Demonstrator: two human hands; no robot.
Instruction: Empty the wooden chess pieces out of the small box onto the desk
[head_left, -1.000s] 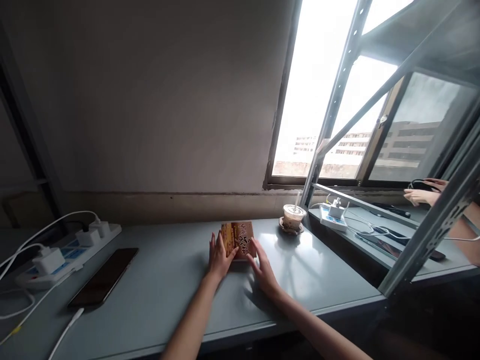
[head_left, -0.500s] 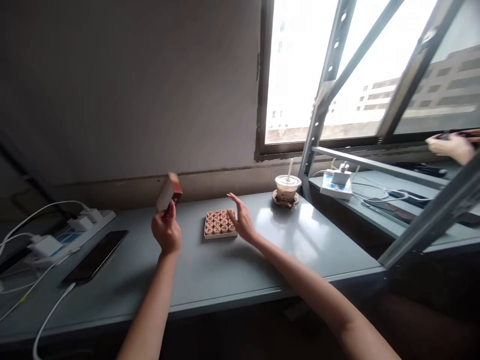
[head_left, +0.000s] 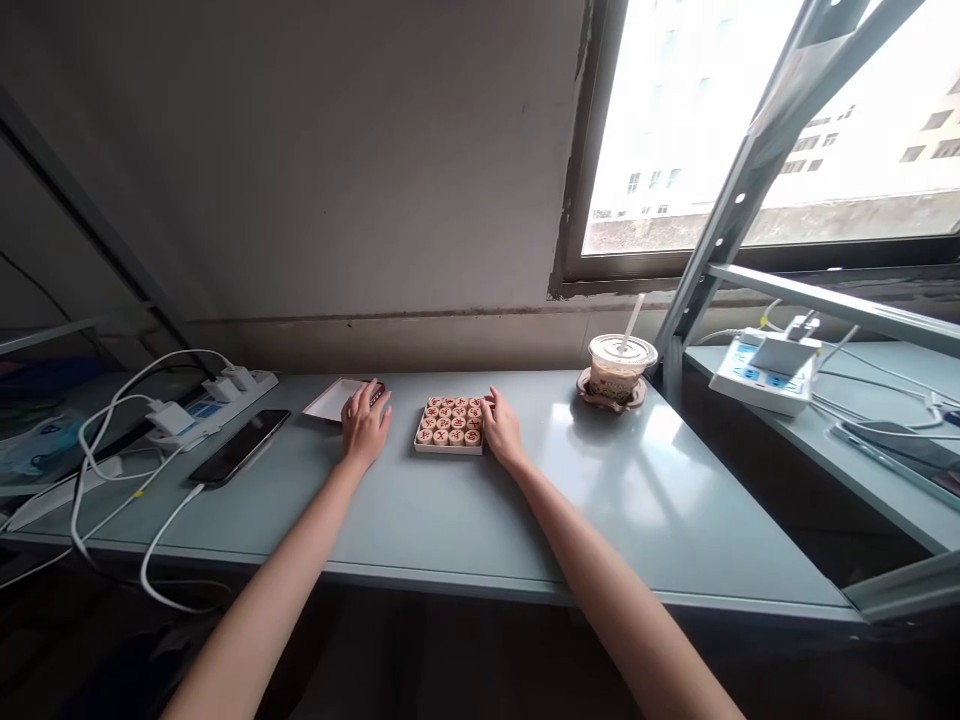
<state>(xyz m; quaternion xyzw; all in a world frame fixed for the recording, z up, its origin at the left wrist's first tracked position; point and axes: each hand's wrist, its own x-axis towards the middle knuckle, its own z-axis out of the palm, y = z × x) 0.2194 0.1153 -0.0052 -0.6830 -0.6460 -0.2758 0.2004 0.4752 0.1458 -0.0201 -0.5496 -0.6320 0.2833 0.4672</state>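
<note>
A shallow white box lies on the table, filled with rows of round wooden Chinese chess pieces with red characters. My right hand rests at the box's right side, its fingers loosely extended against the edge and the pieces there. To the left, the box lid lies with its white inside facing up. Over the lid's right end is my left hand, fingers spread and holding nothing, hiding part of the lid.
A black phone and a power strip with chargers and white cables lie on the left. A lidded drink cup with a straw stands at the back right. Beyond the metal shelf frame is another power strip.
My left hand has lowered the lid to the table and let go of it. My right hand has shifted to the box's right edge. The view has turned left.
</note>
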